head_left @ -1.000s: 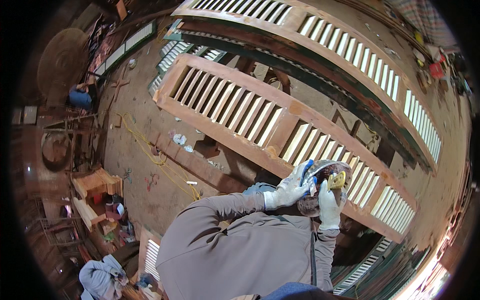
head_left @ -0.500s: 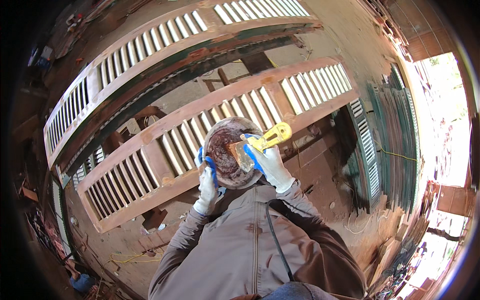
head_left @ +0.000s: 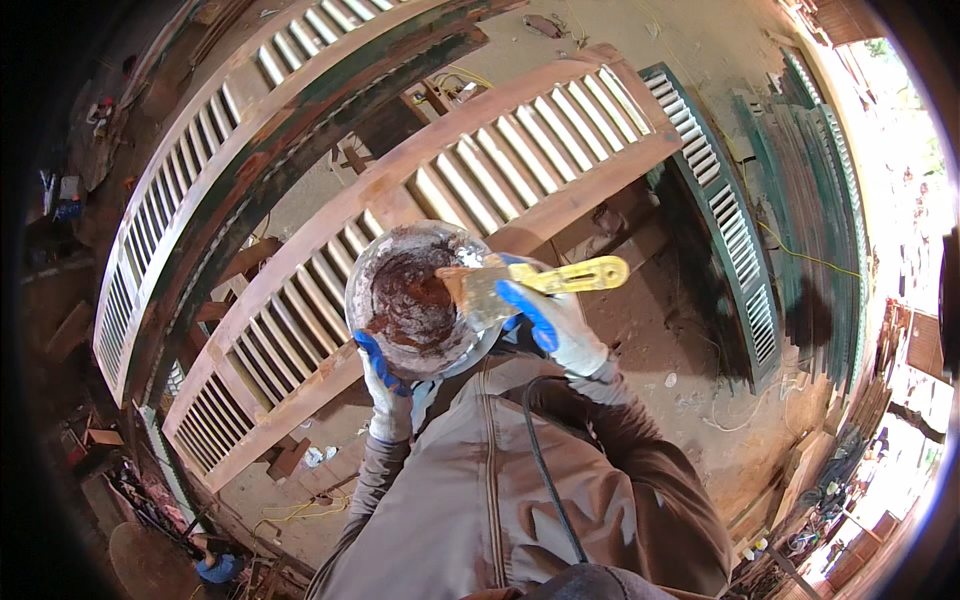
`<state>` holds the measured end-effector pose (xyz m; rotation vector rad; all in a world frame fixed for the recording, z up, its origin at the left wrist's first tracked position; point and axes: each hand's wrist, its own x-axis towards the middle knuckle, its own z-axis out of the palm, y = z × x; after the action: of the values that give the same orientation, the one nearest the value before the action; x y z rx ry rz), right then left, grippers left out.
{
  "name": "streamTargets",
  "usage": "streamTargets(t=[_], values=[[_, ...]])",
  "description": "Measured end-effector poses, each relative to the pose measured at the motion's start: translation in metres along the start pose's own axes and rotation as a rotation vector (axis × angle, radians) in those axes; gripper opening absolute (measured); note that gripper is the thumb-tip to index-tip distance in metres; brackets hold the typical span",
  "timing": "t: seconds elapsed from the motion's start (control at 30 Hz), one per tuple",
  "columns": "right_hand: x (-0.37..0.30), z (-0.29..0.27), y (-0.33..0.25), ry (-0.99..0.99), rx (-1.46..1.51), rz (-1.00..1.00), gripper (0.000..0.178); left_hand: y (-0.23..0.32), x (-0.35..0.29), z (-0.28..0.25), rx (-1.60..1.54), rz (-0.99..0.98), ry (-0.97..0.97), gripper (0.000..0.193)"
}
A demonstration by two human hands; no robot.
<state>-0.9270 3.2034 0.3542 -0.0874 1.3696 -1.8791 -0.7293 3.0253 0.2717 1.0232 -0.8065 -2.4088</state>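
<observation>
A round bowl [head_left: 355,290] with reddish-brown paste inside, its wall crusted grey-white, is held up in front of my chest. My left hand [head_left: 385,385], in a white glove with blue fingers, grips its near left rim. In my right hand [head_left: 560,325], gloved alike, is a putty knife with a yellow handle [head_left: 590,275] and a wide metal blade. Brown paste coats the blade's corner, which lies over the bowl's right side. Behind the bowl stretches a long wooden louvered shutter [head_left: 520,232], bare brown with pale slats.
A second louvered shutter [head_left: 185,215] lies farther left. Dark green louvered shutters [head_left: 720,205] lean at the right, beside a stack of green boards [head_left: 800,240]. Yellow cord [head_left: 810,255] and scraps of wood lie about the dirt floor.
The bowl and my left hand have shifted left in view. The putty knife has turned so its handle points right, its blade at the bowl's right side. The whole view has swung round.
</observation>
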Motion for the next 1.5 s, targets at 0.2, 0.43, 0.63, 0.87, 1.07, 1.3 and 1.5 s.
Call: streamTargets(t=[0.2,0.43,0.63,0.87,1.07,1.3,1.5], values=[[0.013,-0.117,-0.062,0.18,-0.184,-0.147,0.036,-0.059,0.018,0.059,-0.002,0.145,0.189,0.066],[0.056,-0.172,-0.076,-0.107,-1.222,-0.72,0.035,-0.047,-0.008,0.016,0.375,0.618,0.436,0.062],[0.078,-0.201,-0.024,-0.208,-1.926,-0.881,0.043,-0.031,-0.026,-0.043,0.567,0.72,0.552,0.061],[0.085,-0.201,0.011,-0.13,-1.793,-0.788,0.039,-0.017,-0.034,-0.022,0.423,0.71,0.559,0.061],[0.077,-0.203,-0.002,-0.247,-1.164,-0.599,0.034,-0.012,-0.039,-0.008,0.378,0.638,0.499,0.087],[0.085,-0.196,-0.002,-0.252,-1.423,-0.616,0.033,-0.005,-0.038,-0.01,0.172,0.603,0.538,0.069],[0.067,-0.18,0.018,-0.311,-1.658,-0.762,0.039,-0.016,-0.043,-0.059,0.381,0.77,0.6,0.082]])
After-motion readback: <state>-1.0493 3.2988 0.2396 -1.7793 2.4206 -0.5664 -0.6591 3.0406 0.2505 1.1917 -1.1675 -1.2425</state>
